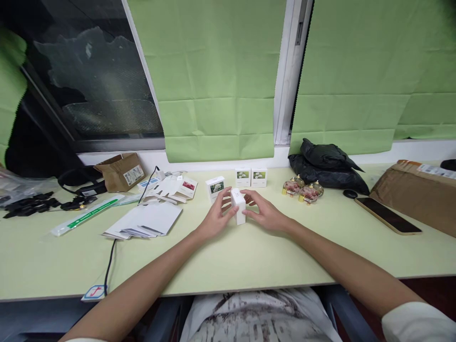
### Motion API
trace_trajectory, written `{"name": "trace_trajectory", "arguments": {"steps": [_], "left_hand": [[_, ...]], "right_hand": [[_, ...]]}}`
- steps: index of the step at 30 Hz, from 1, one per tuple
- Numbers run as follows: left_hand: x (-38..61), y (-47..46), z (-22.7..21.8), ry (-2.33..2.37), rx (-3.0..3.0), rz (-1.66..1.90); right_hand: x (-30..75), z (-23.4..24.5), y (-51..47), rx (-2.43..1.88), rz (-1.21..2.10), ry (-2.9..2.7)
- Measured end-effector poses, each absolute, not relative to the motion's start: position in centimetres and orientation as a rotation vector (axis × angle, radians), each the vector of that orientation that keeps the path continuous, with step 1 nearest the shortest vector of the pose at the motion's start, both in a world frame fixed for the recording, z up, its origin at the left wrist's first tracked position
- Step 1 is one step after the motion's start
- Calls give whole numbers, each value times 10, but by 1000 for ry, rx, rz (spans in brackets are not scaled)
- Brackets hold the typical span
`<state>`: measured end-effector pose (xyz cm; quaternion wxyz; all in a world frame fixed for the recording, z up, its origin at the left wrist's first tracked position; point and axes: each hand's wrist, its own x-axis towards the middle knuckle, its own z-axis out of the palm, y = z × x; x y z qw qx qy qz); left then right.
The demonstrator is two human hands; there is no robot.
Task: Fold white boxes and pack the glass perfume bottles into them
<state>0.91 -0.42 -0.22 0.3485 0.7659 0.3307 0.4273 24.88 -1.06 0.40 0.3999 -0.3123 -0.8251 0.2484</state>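
Observation:
A small white box (240, 216) stands upright on the table before me, its narrow side facing me. My left hand (217, 216) has its fingers and thumb around the box's left side. From the right, my right hand (265, 211) curls its fingers and thumb against the same box. Just behind my left hand is another white box with a flower picture (214, 186). Two similar boxes, a left one (242, 177) and a right one (259, 178), stand side by side farther back.
Flattened white cartons (149, 221) lie at the left, near an opened brown box (121, 171) and a black cable (110, 261). To the right are ornate glass bottles (309, 194), black plastic bags (327, 168), a phone (388, 216) and a large cardboard box (420, 194).

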Motion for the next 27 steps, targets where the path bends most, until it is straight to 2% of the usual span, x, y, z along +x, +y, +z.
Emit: {"name": "trace_trajectory", "arguments": {"steps": [8,17,27], "left_hand": [[9,-8,3,798,1991,1038],[12,-7,1,807,1940,1046],[10,-4,-1,884,2034,1040]], "right_hand": [[250,0,-9,-865,603,-2080],[248,-4,-7,-849,731,-2043],[254,-9,2,-958,622,-1998]]}}
